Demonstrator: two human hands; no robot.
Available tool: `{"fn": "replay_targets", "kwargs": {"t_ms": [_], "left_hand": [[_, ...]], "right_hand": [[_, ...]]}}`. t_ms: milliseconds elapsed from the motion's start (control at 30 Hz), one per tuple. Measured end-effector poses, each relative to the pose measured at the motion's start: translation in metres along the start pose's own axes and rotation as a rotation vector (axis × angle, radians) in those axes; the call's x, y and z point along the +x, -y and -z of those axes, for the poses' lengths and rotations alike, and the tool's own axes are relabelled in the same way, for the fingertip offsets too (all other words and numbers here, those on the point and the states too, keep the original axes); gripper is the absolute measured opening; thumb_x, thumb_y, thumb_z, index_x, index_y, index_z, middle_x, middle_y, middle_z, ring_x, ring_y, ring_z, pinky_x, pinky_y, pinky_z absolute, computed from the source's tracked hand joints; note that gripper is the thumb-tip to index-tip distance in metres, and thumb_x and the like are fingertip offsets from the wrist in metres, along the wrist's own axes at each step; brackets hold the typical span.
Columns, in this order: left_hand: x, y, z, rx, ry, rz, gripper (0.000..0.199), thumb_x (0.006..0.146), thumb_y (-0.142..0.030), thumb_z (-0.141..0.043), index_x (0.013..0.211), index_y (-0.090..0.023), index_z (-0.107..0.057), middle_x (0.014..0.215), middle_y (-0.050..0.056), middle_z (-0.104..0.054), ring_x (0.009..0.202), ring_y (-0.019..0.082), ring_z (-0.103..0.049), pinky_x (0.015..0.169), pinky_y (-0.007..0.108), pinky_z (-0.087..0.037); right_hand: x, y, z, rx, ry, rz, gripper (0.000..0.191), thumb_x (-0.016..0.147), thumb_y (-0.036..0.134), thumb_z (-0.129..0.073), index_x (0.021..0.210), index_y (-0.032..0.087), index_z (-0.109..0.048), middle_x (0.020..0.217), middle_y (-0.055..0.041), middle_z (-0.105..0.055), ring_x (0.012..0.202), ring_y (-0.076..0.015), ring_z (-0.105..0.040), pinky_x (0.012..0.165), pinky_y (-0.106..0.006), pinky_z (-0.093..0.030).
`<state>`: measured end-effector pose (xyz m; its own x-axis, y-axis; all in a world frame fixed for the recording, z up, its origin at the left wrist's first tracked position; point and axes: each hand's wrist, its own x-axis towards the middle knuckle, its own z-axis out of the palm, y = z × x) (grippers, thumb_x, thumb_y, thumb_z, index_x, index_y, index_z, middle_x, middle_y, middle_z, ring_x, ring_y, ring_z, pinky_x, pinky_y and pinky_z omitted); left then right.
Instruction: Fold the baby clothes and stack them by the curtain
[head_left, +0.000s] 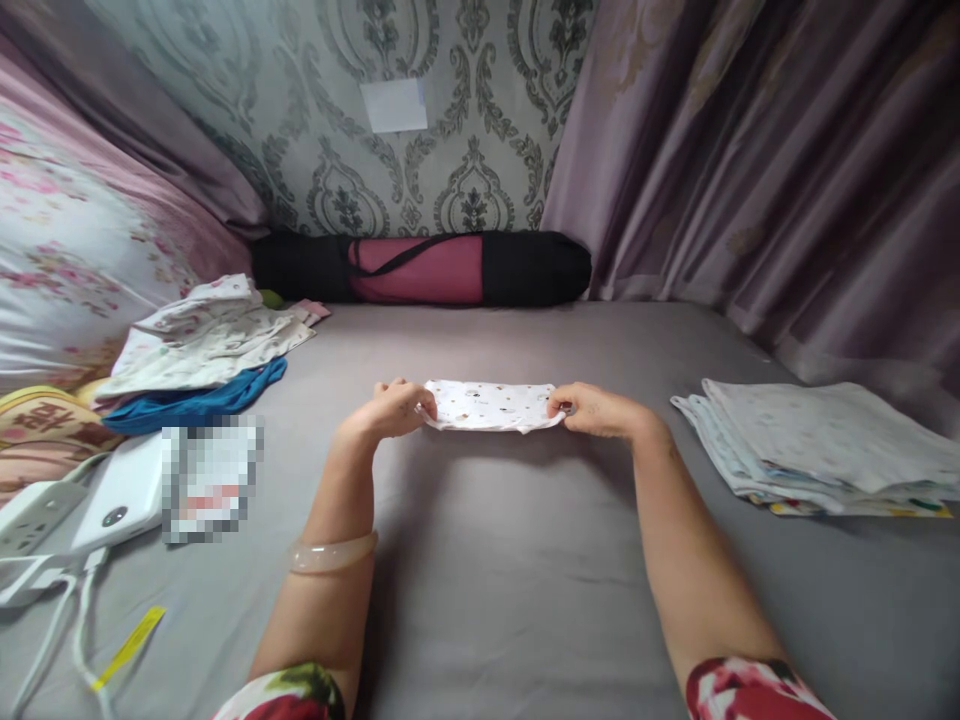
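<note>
Sleeves point(281, 697), floral with red in them, stood nearest us, bare forearms reaching forward from both, a pale bangle point(332, 555) round the left. Grey sheet point(510, 590) lay between the arms, lightly creased. Beyond it we found the white printed cloth point(491, 405), folded to a narrow strip, directly between the two hands. Long axis ran crosswise, left to right, from one set of fingers to the other. From the left hand point(401, 408) the cloth extended rightward; from the right hand point(596, 410) it extended leftward. Neither hand was nearer, as we judged it: each had its own end, thumb and fingers pinched on the fabric. Whether the underside touched the sheet we could not tell; a soft shadow fell on the near side. Off to the right, well apart from the right hand, we noted a stack of folded cloths point(832, 435); out to the left, a looser pile of pale fabric point(217, 335), blue cloth point(202, 398) at its near edge. Farthest on the sheet, a black-and-maroon bag point(420, 272) lay lengthwise, roughly parallel to the strip.
</note>
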<state>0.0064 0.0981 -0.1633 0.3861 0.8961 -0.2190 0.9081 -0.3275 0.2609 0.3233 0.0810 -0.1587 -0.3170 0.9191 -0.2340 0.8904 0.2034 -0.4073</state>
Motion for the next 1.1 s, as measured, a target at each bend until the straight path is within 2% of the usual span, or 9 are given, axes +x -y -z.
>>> {"fn": "replay_targets", "kwargs": {"t_ms": [133,200,333,433,567,633,767,933,1100], "left_hand": [[-0.001,-0.002,0.002,0.019,0.096,0.058,0.024,0.075,-0.021,-0.057,0.089,-0.030,-0.074,0.090,0.003,-0.068,0.100,0.023,-0.055,0.097,0.037,-0.036],[-0.002,-0.003,0.004,0.031,0.095,0.056,0.026,0.077,-0.021,-0.054,0.092,-0.028,-0.073,0.093,0.004,-0.069,0.100,0.023,-0.056,0.096,0.038,-0.036],[0.001,-0.013,0.004,0.026,-0.064,-0.007,0.030,0.086,-0.020,-0.043,0.101,-0.023,-0.068,0.104,0.006,-0.070,0.106,0.024,-0.058,0.099,0.042,-0.035],[0.010,-0.026,-0.008,0.023,-0.193,-0.074,0.032,0.091,-0.024,-0.039,0.115,-0.022,-0.061,0.121,0.008,-0.065,0.117,0.026,-0.054,0.101,0.044,-0.037],[0.027,-0.042,-0.036,0.074,-0.194,-0.184,0.040,0.092,-0.018,-0.036,0.130,-0.016,-0.050,0.141,0.014,-0.050,0.131,0.025,-0.045,0.107,0.041,-0.036],[0.033,-0.048,-0.049,0.104,-0.164,-0.185,0.045,0.093,-0.016,-0.033,0.137,-0.012,-0.044,0.148,0.017,-0.042,0.139,0.026,-0.036,0.111,0.043,-0.031],[0.039,-0.051,-0.068,0.133,-0.170,-0.115,0.052,0.098,-0.025,-0.027,0.146,-0.008,-0.031,0.156,0.018,-0.028,0.146,0.031,-0.020,0.116,0.051,-0.020],[0.041,-0.046,-0.080,0.102,-0.188,-0.030,0.060,0.101,-0.042,-0.016,0.151,-0.011,-0.028,0.158,0.014,-0.025,0.147,0.030,-0.017,0.118,0.051,-0.015],[0.041,-0.043,-0.083,0.100,-0.179,-0.028,0.062,0.101,-0.046,-0.015,0.152,-0.013,-0.026,0.159,0.012,-0.023,0.148,0.026,-0.016,0.119,0.049,-0.014]], "right_hand": [[-0.003,-0.002,0.001,0.018,0.098,-0.020,0.040,0.065,0.003,-0.058,0.094,0.024,-0.076,0.099,-0.0027,-0.069,0.086,-0.0165,-0.062,0.073,-0.021,-0.043],[-0.004,-0.002,0.003,0.022,0.111,-0.001,0.036,0.068,0.006,-0.058,0.094,0.023,-0.076,0.095,-0.0029,-0.070,0.084,-0.0167,-0.063,0.073,-0.022,-0.044],[0.002,0.011,-0.001,0.037,-0.035,0.036,0.034,0.082,0.013,-0.047,0.103,0.020,-0.073,0.098,-0.0048,-0.072,0.089,-0.0179,-0.064,0.081,-0.025,-0.045],[0.014,0.030,-0.022,-0.009,-0.228,0.082,0.042,0.091,0.017,-0.036,0.124,0.015,-0.063,0.125,-0.0105,-0.065,0.115,-0.0209,-0.058,0.099,-0.031,-0.041],[0.030,0.055,-0.063,-0.139,-0.332,0.129,0.054,0.096,0.023,-0.028,0.145,0.005,-0.039,0.153,-0.0156,-0.036,0.143,-0.0241,-0.028,0.117,-0.040,-0.022],[0.034,0.061,-0.079,-0.190,-0.338,0.133,0.056,0.097,0.025,-0.025,0.148,0.003,-0.034,0.156,-0.0149,-0.029,0.146,-0.0245,-0.021,0.119,-0.042,-0.015],[0.038,0.064,-0.096,-0.243,-0.358,0.137,0.058,0.096,0.024,-0.024,0.149,0.002,-0.032,0.157,-0.0140,-0.026,0.147,-0.0247,-0.018,0.120,-0.043,-0.009],[0.043,0.061,-0.102,-0.227,-0.308,0.114,0.059,0.095,0.025,-0.025,0.149,0.004,-0.031,0.156,-0.0129,-0.029,0.146,-0.0235,-0.021,0.120,-0.041,-0.011],[0.044,0.059,-0.103,-0.219,-0.307,0.098,0.059,0.095,0.026,-0.025,0.150,0.005,-0.031,0.157,-0.0117,-0.029,0.146,-0.0227,-0.021,0.120,-0.041,-0.011]]}}
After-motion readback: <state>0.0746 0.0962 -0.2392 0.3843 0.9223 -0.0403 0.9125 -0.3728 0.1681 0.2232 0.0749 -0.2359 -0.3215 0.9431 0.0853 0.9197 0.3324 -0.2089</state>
